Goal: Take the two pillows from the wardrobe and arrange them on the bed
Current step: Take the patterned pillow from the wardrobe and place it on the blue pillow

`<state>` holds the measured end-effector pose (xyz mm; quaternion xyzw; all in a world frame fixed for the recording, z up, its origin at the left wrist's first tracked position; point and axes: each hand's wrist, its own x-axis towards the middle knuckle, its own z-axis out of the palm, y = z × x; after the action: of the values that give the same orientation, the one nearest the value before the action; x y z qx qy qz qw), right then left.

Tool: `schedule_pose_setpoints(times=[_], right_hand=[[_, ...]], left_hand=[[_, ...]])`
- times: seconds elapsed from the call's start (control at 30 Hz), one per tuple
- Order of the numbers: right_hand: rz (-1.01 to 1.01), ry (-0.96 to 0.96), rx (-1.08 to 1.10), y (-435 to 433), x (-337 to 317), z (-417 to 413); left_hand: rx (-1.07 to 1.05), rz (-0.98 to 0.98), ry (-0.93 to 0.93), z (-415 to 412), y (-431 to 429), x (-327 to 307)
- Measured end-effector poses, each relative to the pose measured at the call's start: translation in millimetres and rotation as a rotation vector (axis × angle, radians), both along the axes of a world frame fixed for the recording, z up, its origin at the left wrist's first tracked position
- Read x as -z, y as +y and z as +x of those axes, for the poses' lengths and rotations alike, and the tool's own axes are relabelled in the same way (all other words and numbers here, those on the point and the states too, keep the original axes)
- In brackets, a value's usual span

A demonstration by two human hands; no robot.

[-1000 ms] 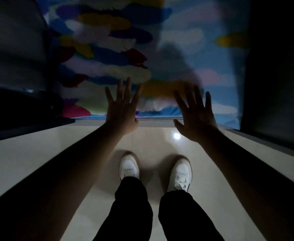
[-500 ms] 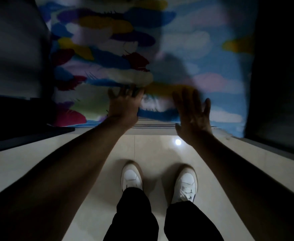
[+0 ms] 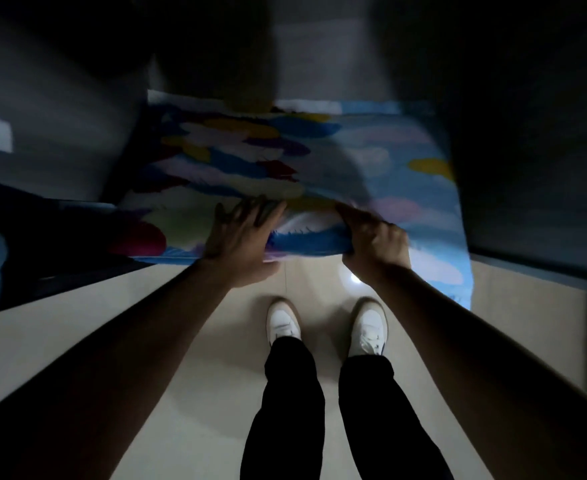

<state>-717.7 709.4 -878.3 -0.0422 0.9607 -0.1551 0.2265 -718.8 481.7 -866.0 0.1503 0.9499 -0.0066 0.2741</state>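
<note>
Both hands are gripping the near edge of the pillow (image 3: 320, 157), which is lying at 12 o'clock from the shoes (image 3: 282, 322). The left hand (image 3: 240, 237) is pressing on it with fingers spread, thumb underneath. The right hand (image 3: 377, 242) is closing tight, bunching the cover. The pillow's near edge is overhanging the pale floor (image 3: 188, 393).

Pillow (image 3: 371, 161) light blue, printed with feather shapes in yellow, dark blue, lilac, white, dark red, shoes (image 3: 282, 322) white, trousers (image 3: 292, 403) black, floor (image 3: 188, 393) pale cream, glossy.
</note>
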Motion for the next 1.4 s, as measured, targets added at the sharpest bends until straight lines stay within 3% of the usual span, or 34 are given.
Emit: schedule_pose_setpoints(times=[0.13, 0.43, 0.7, 0.9, 1.13, 1.4], right_hand=[[0.064, -0.074, -0.038, 6.4, -33.7, 4.2], [0.110, -0.285, 0.096, 47.0, -108.6, 49.2], [0.039, -0.239, 0.162, 57.7, -189.0, 89.3], [-0.015, -0.234, 0.206, 72.0, -212.9, 140.5], [-0.044, -0.230, 0.362, 121.1, -265.5, 275.1], [0.156, -0.045, 0.531, 224.8, -421.1, 468.2]], left_hand=[[0.043, -0.123, 0.072, 13.8, 3.8, -19.9], [0.203, 0.042, 0.042, -13.8, 53.5, -113.1], [0.274, 0.032, 0.095, 15.3, 66.1, -205.1], [0.341, 0.019, 0.099, 57.7, 83.3, -234.2], [0.509, 0.072, 0.102, 154.8, 151.3, -273.0], [0.733, 0.209, 0.232, 305.0, 290.2, -405.6]])
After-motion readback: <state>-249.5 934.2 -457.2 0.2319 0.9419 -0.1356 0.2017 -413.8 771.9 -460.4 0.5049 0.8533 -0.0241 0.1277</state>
